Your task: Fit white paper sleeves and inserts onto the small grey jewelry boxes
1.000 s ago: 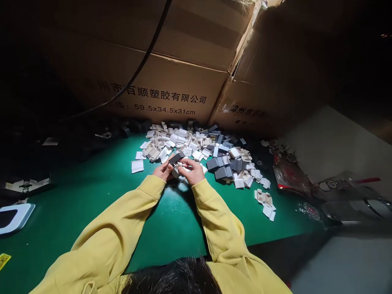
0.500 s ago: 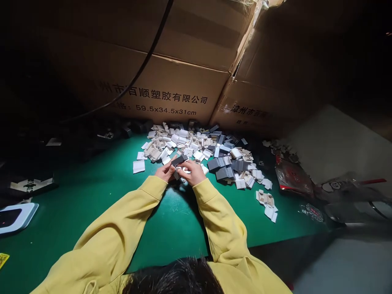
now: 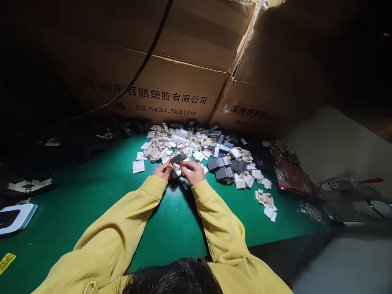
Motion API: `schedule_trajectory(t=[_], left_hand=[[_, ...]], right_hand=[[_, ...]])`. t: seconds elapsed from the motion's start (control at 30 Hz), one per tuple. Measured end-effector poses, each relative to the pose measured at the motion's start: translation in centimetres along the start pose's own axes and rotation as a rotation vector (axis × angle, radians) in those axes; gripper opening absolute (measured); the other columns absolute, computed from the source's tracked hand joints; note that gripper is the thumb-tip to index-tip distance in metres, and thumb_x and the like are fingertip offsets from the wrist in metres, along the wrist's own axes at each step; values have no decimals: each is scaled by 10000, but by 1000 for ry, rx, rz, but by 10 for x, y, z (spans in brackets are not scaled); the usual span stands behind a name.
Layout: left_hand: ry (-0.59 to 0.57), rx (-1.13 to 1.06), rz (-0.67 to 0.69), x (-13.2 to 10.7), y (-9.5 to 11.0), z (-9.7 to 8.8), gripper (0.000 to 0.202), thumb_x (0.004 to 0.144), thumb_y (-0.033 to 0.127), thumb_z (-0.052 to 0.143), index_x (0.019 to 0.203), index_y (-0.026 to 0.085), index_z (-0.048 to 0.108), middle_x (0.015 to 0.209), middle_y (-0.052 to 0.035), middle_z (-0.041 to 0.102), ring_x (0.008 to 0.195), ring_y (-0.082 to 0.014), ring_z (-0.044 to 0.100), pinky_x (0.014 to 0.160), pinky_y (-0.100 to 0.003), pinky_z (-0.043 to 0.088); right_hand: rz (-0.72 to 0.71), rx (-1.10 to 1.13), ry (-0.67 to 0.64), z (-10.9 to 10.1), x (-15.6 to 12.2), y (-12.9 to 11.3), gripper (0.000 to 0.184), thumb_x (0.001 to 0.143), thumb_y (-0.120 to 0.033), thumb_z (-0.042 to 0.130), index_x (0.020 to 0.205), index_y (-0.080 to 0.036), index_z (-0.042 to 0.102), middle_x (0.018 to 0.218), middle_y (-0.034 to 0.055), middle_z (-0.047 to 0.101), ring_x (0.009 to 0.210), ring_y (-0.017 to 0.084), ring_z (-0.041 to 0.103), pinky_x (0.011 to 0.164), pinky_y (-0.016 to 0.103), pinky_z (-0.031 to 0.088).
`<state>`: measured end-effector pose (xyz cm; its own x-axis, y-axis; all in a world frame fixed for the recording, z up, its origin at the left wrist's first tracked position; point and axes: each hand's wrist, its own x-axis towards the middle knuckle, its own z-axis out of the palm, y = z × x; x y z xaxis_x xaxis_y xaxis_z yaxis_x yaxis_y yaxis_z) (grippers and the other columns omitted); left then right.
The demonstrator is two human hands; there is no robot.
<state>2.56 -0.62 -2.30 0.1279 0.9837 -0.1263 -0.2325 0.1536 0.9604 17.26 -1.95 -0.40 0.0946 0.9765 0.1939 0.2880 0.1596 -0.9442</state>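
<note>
In the middle of the head view, my left hand (image 3: 163,170) is closed on the left end of a small dark grey cardboard box (image 3: 178,158). A pale inner piece (image 3: 177,170) shows just below the dark face; whether it is joined to the box I cannot tell. My right hand (image 3: 194,174) is closed at the box's right side, thumb and fingers pinched at the pale part. The fingertips are partly hidden. Just beyond both hands spreads a pile of folded white and tan card pieces (image 3: 159,149). Several dark grey boxes (image 3: 225,173) lie right of my right hand.
Large brown cartons (image 3: 171,77) stand along the back of the green table (image 3: 101,212), with a black cable (image 3: 147,57) hanging in front. A white device (image 3: 21,218) sits at the left edge. Red plastic packaging (image 3: 290,177) and loose card pieces (image 3: 266,200) lie to the right.
The dark box has turned in my hands, and more of the pale piece shows beneath it. My right fingers have shifted slightly; the pile looks the same.
</note>
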Motion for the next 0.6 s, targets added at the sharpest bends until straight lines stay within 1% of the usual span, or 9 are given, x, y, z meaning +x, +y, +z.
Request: schedule_trajectory(t=[0.1, 0.17, 0.27, 0.33, 0.43, 0.5, 0.6], left_hand=[[27, 97, 27, 0, 0, -1, 612, 696, 487, 782, 1232, 209, 685, 1032, -39, 731, 1000, -218, 637, 773, -214, 518], [19, 111, 16, -1, 1, -1, 648, 701, 484, 779, 1276, 211, 656, 963, -27, 726, 939, -207, 637, 754, -218, 516], [-6, 99, 19, -4, 2, -1, 691, 720, 522, 752, 1318, 198, 626, 890, -23, 702, 844, -182, 618, 739, -224, 508], [-16, 95, 41, -5, 3, 0, 697, 721, 566, 734, 1305, 199, 637, 872, -19, 687, 802, -160, 597, 739, -217, 499], [-35, 106, 70, -5, 1, 1, 724, 695, 649, 710, 1256, 193, 674, 848, -15, 657, 752, -138, 556, 714, -213, 481], [-21, 131, 88, -4, -1, 2, 817, 638, 725, 696, 1231, 162, 687, 781, -11, 619, 690, -131, 516, 667, -231, 464], [8, 148, 97, 0, -2, 2, 952, 541, 791, 695, 1209, 113, 693, 715, -4, 582, 640, -125, 476, 634, -251, 450]], right_hand=[[0, -30, -31, -1, -1, -3, 254, 763, -440, 659, 871, -222, 734, 880, 42, 748, 795, 189, 687, 823, 378, 570], [2, -17, -57, 0, -2, -5, 286, 744, -439, 684, 914, -214, 735, 881, 44, 744, 802, 191, 681, 815, 373, 571], [14, 20, -56, 1, -2, -3, 293, 751, -416, 676, 940, -201, 738, 889, 56, 743, 787, 188, 672, 800, 370, 574], [-3, -1, -55, -1, -2, -3, 264, 759, -391, 669, 928, -202, 745, 894, 60, 743, 794, 191, 671, 785, 362, 572], [-115, -112, -85, -7, 1, -5, 208, 778, -314, 657, 926, -206, 755, 904, 55, 739, 841, 193, 672, 795, 336, 556], [-185, -225, -132, -11, 3, -8, 191, 790, -254, 646, 938, -209, 759, 903, 46, 737, 860, 189, 667, 818, 321, 540], [-214, -424, -186, -12, 6, -10, 170, 787, -213, 668, 926, -201, 766, 877, 49, 733, 849, 195, 656, 830, 322, 520]])
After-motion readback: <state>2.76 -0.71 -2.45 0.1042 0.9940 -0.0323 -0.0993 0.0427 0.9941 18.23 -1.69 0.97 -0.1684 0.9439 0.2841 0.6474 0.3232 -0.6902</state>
